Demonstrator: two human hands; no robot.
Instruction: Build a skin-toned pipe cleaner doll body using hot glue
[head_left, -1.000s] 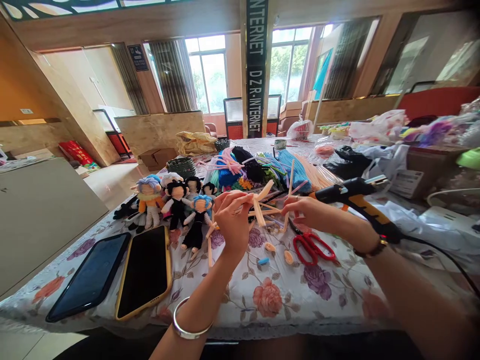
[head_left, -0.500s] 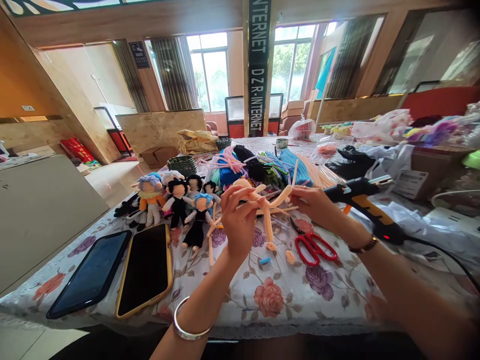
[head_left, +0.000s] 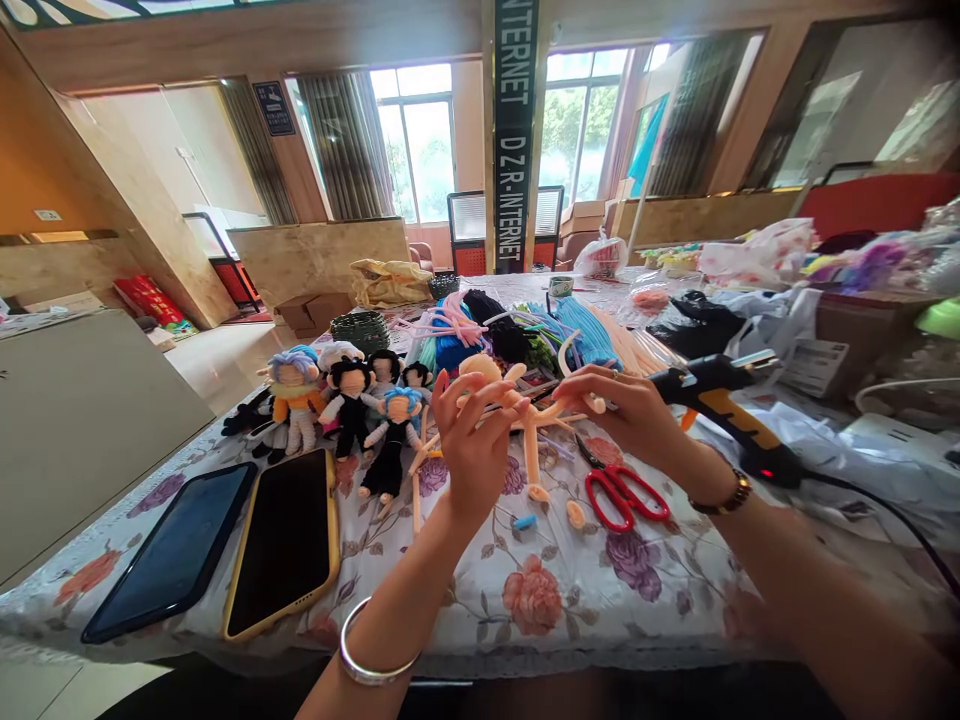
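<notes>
Over the flowered tablecloth (head_left: 600, 610), before bright windows (head_left: 426, 150), left fingers (head_left: 482, 408) and right fingers (head_left: 600, 380) pinch a peach fuzzy figure (head_left: 532, 455).

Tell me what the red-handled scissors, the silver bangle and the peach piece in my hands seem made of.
Scissors: glossy, evenly red handles, probably plastic; dark blades, likely metal.
Bangle: bright highlights on a smooth silver surface suggest polished metal.
Peach piece: matte, soft-looking, bent strips suggest fuzzy pipe cleaner, though fibres are too small to confirm.

Head camera faces forward, down over the table (head_left: 465, 615).
</notes>
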